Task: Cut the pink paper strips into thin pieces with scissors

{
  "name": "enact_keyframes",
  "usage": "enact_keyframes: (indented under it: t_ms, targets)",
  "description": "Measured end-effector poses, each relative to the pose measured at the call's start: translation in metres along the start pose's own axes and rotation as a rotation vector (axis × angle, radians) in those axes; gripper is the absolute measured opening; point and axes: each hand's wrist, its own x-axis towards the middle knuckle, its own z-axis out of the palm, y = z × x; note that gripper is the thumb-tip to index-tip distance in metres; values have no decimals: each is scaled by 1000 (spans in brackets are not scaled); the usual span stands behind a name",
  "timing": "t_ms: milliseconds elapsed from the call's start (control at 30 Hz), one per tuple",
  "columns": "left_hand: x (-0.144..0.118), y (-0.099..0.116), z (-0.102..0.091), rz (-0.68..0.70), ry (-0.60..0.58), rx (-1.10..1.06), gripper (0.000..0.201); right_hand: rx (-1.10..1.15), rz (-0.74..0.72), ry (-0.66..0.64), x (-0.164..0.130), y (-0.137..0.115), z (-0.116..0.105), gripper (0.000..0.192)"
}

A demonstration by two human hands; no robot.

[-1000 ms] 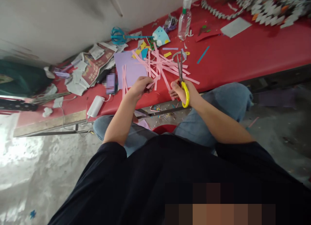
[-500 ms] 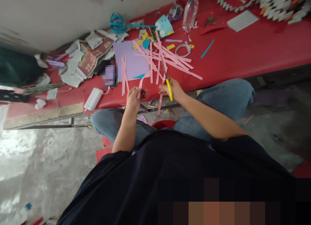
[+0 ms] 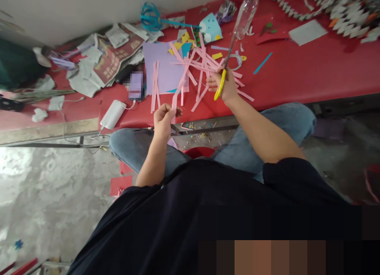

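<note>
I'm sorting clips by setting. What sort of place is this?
Probably an informal paper-craft workspace: a long red table by a bare wall, littered with cut pink paper strips, and the right hand holding yellow-handled scissors, over a concrete floor.

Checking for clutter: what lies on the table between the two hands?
In the head view, loose pink paper strips on the red table lie between left hand and right hand.

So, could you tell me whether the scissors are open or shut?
Shut, it seems: the scissors in the right hand show one thin line of blade, though blurred.
</note>
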Motion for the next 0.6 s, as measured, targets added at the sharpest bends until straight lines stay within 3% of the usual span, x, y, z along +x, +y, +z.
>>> enact_keyframes:
  t_ms: [67,167,300,400,600]
  targets:
    - [-7,6,4,82,-55,66,28,74,31,4,-28,-7,2,36]
    - [-17,13,10,172,-258,262,25,241,122,-147,-83,-21,11,60]
    - [-25,9,19,53,-631,397,27,224,139,-179,-130,-32,24,62]
    - [-27,-1,24,-60,-774,355,30,197,149,-153,-132,-28,32,60]
    - [-24,-17,24,-147,-822,313,23,220,134,-82,-116,-17,34,48]
